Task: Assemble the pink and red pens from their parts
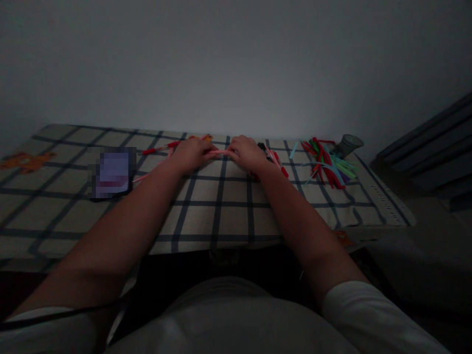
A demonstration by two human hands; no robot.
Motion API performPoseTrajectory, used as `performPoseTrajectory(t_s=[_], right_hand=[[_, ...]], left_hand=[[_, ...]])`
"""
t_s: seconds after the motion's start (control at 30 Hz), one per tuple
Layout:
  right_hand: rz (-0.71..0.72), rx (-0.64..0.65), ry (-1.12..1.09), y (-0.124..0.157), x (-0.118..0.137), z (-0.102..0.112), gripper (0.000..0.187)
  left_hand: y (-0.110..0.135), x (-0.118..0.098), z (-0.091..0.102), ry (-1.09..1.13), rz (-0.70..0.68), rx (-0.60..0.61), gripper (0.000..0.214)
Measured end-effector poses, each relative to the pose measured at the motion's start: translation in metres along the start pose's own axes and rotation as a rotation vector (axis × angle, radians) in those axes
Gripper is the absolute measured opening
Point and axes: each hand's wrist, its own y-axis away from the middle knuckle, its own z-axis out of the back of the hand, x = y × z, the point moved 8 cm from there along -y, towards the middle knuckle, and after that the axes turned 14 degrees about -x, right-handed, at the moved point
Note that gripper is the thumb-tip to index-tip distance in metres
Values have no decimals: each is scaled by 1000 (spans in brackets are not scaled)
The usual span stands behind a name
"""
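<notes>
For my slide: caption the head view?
Both hands hold a pink strip over a checked tablecloth.

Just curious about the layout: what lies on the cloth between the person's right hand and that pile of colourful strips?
In the head view, a few red and dark pens lie between the right hand and the strips.

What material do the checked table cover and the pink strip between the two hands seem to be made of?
The checked table cover looks like woven cloth, matte, with a stitched hem along its right edge. The pink strip, pinched between the left hand and the right hand, looks thin and flexible, perhaps paper or plastic; the dim light leaves this open.
</notes>
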Motion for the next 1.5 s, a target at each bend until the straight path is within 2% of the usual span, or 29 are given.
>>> performPoseTrajectory(t_s=[0.23, 0.43, 0.53, 0.67, 0.83, 0.9, 1.23, 1.4, 1.5], right_hand=[[-6, -66, -24, 0, -4, 2, 24], [-14, -64, -37, 1, -5, 3, 16], [-15, -71, -52, 3, -5, 1, 21], [-10, -79, -76, 5, -4, 1, 41], [14, 49, 17, 6, 0, -5, 50], [22, 59, 37, 5, 1, -5, 51], [-8, -51, -17, 3, -3, 1, 20], [-19, -69, -18, 3, -5, 0, 19], [-17, -70, -11, 4, -6, -1, 29]], left_hand=[[3, -7, 0, -27, 14, 85, 49], [4, -14, 4, -35, 4, 90, 53], [3, -12, 3, -31, 4, 95, 54], [2, -9, 3, -2, -6, 58, 54], [3, -8, 4, -14, 49, 102, 52], [4, -9, 3, -21, 65, 143, 52], [5, -11, 2, -23, 44, 146, 60], [6, -12, 3, -12, 33, 137, 60], [5, -11, 2, -2, 1, 113, 58]])
